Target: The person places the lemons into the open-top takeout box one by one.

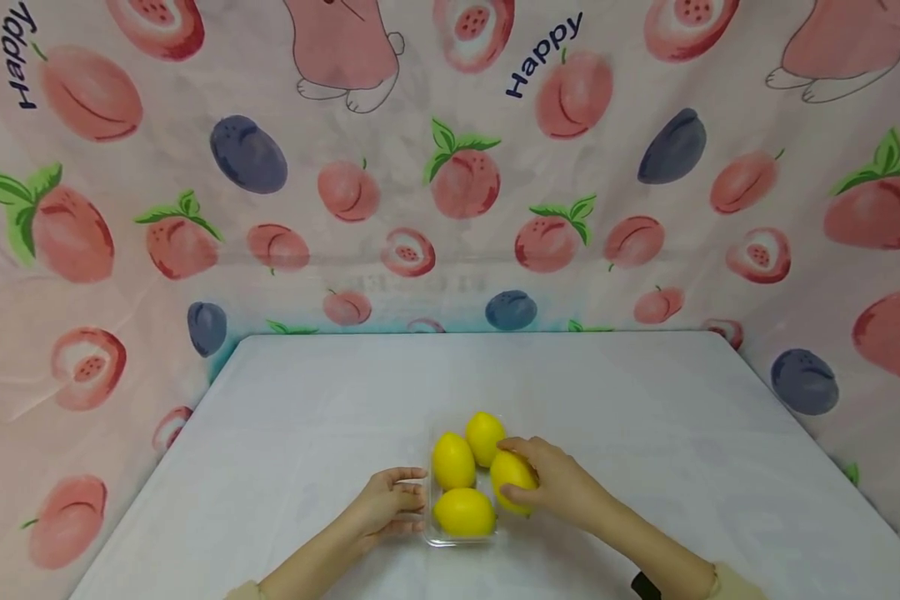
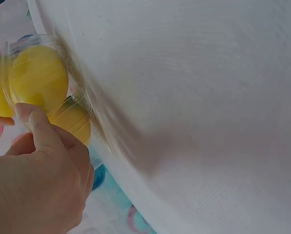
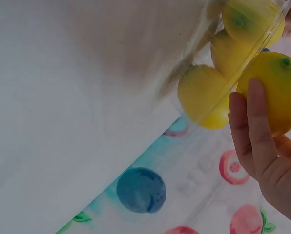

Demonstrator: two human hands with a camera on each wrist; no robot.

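A clear plastic container (image 1: 461, 543) on the white table holds three yellow lemons: a front lemon (image 1: 465, 512), a left lemon (image 1: 453, 461) and a back lemon (image 1: 485, 438). My right hand (image 1: 558, 483) grips a fourth lemon (image 1: 513, 481) at the container's right side, thumb in front and fingers behind. In the right wrist view this held lemon (image 3: 272, 92) is at the container's rim, partly covered by fingers. My left hand (image 1: 386, 504) rests its loosely extended fingers against the container's left wall. Through the clear wall, the left wrist view shows a lemon (image 2: 40, 78) beside that hand.
The white table (image 1: 307, 400) extends around the container. Behind it hangs a pink cloth (image 1: 450, 275) printed with peaches and plums. A small black object (image 1: 645, 586) is partly visible near my right forearm.
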